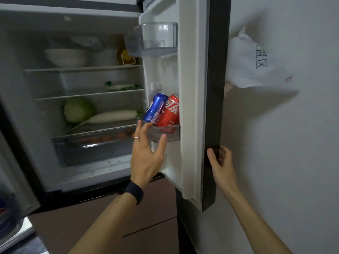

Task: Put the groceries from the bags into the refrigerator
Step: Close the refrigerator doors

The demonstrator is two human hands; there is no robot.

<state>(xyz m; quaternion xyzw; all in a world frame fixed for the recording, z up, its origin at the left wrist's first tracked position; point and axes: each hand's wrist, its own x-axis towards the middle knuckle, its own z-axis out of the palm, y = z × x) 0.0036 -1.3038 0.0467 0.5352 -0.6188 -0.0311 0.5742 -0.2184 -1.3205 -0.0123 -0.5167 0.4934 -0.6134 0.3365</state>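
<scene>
Red aluminium cola can and blue aluminium can tilt in the clear plastic door shelf at right. Our left hand spreads empty below; our right hand meets the dark door edge, grip too blurred to tell. We'd straighten the cans before closing.

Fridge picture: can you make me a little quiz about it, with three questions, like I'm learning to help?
1. True or false: the left hand grips the red can.
2. Pick one: the white radish lies next to A) bowls, B) the cabbage, C) eggs.
3. How many cans sit in the lower door bin?

Key:
1. False. The left hand is open and holds nothing.
2. B.
3. Two: the red can and the blue can.
</scene>
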